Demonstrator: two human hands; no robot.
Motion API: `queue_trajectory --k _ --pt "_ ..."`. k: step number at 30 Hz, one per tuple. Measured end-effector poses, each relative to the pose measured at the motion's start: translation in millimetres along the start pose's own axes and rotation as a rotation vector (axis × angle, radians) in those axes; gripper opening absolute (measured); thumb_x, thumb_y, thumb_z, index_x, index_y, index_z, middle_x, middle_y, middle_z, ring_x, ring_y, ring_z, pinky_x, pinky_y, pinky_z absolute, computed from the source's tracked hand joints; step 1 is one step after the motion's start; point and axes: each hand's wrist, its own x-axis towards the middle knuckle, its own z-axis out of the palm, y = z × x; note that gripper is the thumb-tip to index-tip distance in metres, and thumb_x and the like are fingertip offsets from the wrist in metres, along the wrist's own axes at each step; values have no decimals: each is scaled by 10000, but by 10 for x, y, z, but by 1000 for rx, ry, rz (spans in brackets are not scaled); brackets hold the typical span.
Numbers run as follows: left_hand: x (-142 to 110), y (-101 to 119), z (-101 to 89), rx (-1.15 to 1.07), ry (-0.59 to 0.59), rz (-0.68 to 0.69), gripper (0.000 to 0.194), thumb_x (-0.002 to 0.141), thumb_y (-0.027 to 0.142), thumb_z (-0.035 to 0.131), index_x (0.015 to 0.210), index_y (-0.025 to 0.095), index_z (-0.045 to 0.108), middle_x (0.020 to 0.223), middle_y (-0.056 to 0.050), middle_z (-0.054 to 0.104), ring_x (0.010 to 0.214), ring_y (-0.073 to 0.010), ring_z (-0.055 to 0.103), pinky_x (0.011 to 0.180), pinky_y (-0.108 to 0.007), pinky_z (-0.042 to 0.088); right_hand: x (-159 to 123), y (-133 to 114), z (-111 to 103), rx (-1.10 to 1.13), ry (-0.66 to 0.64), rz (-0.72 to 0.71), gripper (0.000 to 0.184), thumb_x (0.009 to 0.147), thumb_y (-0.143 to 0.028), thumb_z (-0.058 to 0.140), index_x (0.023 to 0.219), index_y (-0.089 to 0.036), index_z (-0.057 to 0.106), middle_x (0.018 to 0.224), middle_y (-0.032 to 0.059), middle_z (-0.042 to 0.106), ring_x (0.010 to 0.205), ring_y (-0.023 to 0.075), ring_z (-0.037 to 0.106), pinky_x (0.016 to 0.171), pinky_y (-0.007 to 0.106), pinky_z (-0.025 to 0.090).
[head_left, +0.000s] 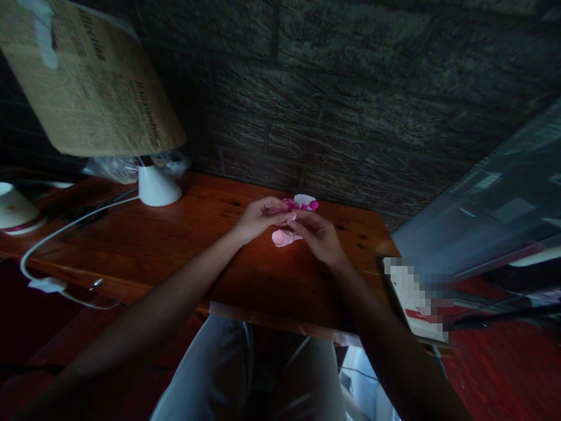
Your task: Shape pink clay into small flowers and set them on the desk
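Over the wooden table (pixel 184 234), my left hand (pixel 258 219) and my right hand (pixel 318 231) meet at the fingertips. Both are closed in a pinch on a small pale pink piece (pixel 291 217); its exact kind is too small to make out. A ring shows on a left finger. Just below the fingers lies a pale pink, rounded bundle (pixel 283 237), partly covered by my right hand. Behind the fingertips are bright magenta, petal-like pieces (pixel 310 205) and a whitish-pink piece (pixel 303 199), partly hidden by my hands.
A lamp with a white base (pixel 160 186) and a printed paper shade (pixel 114 88) stands at the left, its white cord (pixel 74 225) running over the table's front edge. Clear plastic (pixel 111 168) lies behind it. A white cup-like object (pixel 17 207) sits far left. The brick wall (pixel 328 105) closes the back.
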Motion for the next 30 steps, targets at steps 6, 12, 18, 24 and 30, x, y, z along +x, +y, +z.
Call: queue_trajectory --k 6,12,18,24,30 --pt "22 26 -46 30 50 -4 376 726 419 868 914 145 692 903 -62 783 811 -167 740 770 -310 604 33 -33 -79 -5 133 49 435 807 -563 769 1139 -285 739 1115 32 743 898 184 685 797 356 622" --pt "51 18 -111 147 171 50 299 792 417 802 868 159 672 744 -29 737 632 -117 657 618 -257 537 56 84 -140 82 156 179 439 820 -617 722 1032 -233 720 706 -42 572 656 112 550 674 270 544" --pt "66 -21 -145 171 193 69 273 803 399 793 878 162 680 696 -17 701 569 -112 602 579 -269 500 52 102 -87 138 147 231 520 755 -703 737 919 -214 672 786 3 666 673 124 593 657 271 507" --pt "55 -20 -135 220 167 88 287 805 417 796 870 163 679 629 6 663 522 -95 566 530 -239 466 62 29 -91 103 106 211 541 703 -703 780 919 -217 681 745 -22 637 616 106 542 609 263 460" --pt "19 2 -57 249 65 128 356 769 474 819 877 157 698 711 -17 721 571 -96 604 583 -233 511 21 3 -75 -65 80 156 522 783 -733 695 736 -220 609 571 -50 490 520 104 423 523 271 366"
